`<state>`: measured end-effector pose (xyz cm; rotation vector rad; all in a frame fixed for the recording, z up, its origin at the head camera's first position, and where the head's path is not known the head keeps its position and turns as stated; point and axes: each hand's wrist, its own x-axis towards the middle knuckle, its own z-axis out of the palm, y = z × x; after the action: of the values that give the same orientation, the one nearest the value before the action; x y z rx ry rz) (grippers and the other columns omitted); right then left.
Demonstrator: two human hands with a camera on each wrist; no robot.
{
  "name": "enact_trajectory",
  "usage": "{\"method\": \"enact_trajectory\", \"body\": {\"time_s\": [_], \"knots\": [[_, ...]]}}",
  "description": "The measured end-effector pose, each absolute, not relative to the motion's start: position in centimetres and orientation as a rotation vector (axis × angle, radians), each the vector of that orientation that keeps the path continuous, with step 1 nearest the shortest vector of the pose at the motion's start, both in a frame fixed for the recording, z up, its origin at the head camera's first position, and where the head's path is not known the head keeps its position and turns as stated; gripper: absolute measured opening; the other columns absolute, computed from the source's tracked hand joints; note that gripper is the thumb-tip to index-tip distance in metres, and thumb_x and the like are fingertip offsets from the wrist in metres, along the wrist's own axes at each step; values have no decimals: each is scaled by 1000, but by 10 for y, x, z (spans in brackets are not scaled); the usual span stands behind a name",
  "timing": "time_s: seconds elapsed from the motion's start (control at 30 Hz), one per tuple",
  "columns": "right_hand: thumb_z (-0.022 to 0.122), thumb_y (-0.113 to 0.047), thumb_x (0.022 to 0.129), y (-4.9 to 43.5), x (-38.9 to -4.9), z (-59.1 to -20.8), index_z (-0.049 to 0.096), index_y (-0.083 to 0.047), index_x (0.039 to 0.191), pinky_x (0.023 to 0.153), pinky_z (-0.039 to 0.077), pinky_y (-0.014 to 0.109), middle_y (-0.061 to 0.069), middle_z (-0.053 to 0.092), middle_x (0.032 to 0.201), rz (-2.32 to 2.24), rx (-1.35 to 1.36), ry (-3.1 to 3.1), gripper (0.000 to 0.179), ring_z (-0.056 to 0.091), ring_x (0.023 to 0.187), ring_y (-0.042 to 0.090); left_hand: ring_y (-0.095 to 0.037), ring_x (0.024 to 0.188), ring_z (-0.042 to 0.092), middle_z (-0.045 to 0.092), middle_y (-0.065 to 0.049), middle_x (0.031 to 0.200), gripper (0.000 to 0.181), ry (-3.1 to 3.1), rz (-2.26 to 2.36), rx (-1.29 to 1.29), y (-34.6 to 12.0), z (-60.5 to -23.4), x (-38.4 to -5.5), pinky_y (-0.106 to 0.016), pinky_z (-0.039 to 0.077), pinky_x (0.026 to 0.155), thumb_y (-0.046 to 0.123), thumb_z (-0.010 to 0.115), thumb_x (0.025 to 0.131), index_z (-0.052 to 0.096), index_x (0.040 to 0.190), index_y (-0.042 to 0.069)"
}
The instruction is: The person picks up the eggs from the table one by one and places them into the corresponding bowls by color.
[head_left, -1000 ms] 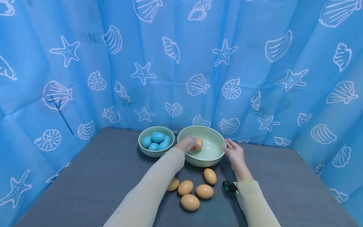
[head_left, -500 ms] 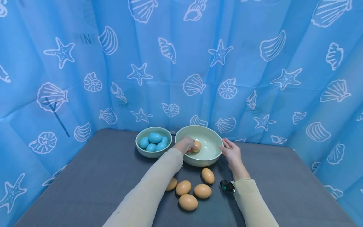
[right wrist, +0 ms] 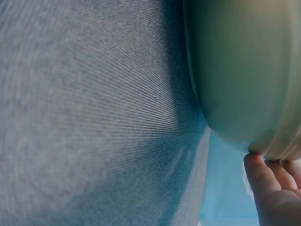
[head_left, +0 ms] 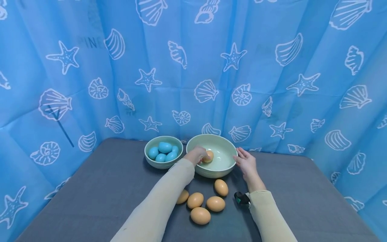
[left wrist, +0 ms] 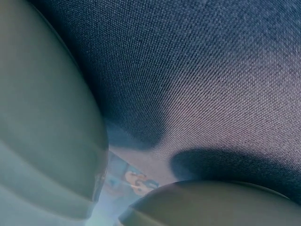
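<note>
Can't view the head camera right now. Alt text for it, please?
Left hand holding a brown egg inside a large pale green bowl, right hand touching the bowl's right side. Five more brown eggs lie in front on a gray surface; a smaller bowl of blue eggs stands to the left, blue curtain behind.

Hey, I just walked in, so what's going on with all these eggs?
A person's left grip holds a brown egg inside the larger pale green bowl, while the right grip touches that bowl's outer side with its fingertips. No other egg shows in that bowl. Five more brown eggs lie in front of it on the gray cloth, one partly hidden by the left sleeve. Beside it, a smaller bowl holds several blue eggs.
</note>
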<state>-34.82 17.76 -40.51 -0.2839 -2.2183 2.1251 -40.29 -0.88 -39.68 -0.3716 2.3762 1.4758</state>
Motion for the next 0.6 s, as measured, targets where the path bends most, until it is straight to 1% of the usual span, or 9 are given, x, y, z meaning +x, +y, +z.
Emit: {"method": "enact_trajectory", "body": {"time_s": [0.03, 0.1, 0.17, 0.23, 0.3, 0.37, 0.43, 0.6], "knots": [[51, -1, 100, 178, -348, -404, 26, -3, 153, 108, 37, 42, 13, 31, 155, 2126, -282, -2216, 59, 31, 141, 24, -22, 81, 54, 58, -10, 121, 52, 2378, 1480, -367, -9, -396, -403, -29, 50, 68, 2, 75, 82, 59, 132, 5], [51, -1, 100, 178, -347, -403, 26, -3, 153, 107, 38, 41, 13, 31, 155, 2124, -279, -2216, 59, 31, 141, 24, -26, 98, 57, 57, -11, 129, 54, 2353, 1537, -379, -8, -395, -402, -32, 51, 81, -1, 74, 83, 57, 134, 5], [51, -1, 99, 177, -347, -402, 26, -3, 153, 107, 38, 41, 14, 30, 155, 2124, -273, -2218, 59, 31, 141, 24, -29, 115, 54, 53, -12, 136, 57, 2321, 1646, -392, -7, -394, -401, -36, 49, 94, -5, 72, 83, 55, 137, 5], [50, -1, 100, 177, -346, -401, 25, -3, 153, 107, 39, 41, 14, 30, 155, 2126, -267, -2224, 59, 31, 141, 24, -32, 124, 50, 49, -16, 140, 58, 2296, 1804, -385, -7, -394, -400, -38, 46, 100, -11, 69, 82, 54, 137, 4], [50, -1, 100, 177, -346, -401, 25, -3, 153, 107, 39, 41, 14, 30, 155, 2127, -266, -2227, 59, 31, 141, 25, -33, 126, 49, 48, -18, 140, 58, 2285, 1961, -351, -8, -393, -396, -38, 46, 100, -15, 66, 82, 54, 136, 2], [50, -1, 100, 176, -346, -402, 25, -4, 153, 107, 39, 41, 13, 30, 155, 2130, -269, -2229, 59, 31, 141, 25, -34, 125, 50, 49, -20, 139, 56, 2303, 2070, -285, -9, -392, -392, -37, 48, 98, -16, 63, 82, 54, 135, 0], [50, -1, 100, 176, -346, -402, 25, -4, 153, 107, 39, 40, 13, 30, 155, 2132, -274, -2228, 59, 32, 141, 24, -34, 124, 50, 50, -20, 138, 53, 2335, 2133, -217, -10, -391, -386, -37, 48, 98, -15, 61, 83, 54, 134, 0], [51, -2, 100, 177, -346, -403, 26, -5, 153, 106, 40, 40, 12, 30, 155, 2123, -278, -2237, 59, 33, 140, 24, -33, 122, 51, 55, -18, 133, 50, 2414, 2154, -103, -13, -384, -373, -36, 46, 99, -12, 61, 85, 55, 132, 0]]}}
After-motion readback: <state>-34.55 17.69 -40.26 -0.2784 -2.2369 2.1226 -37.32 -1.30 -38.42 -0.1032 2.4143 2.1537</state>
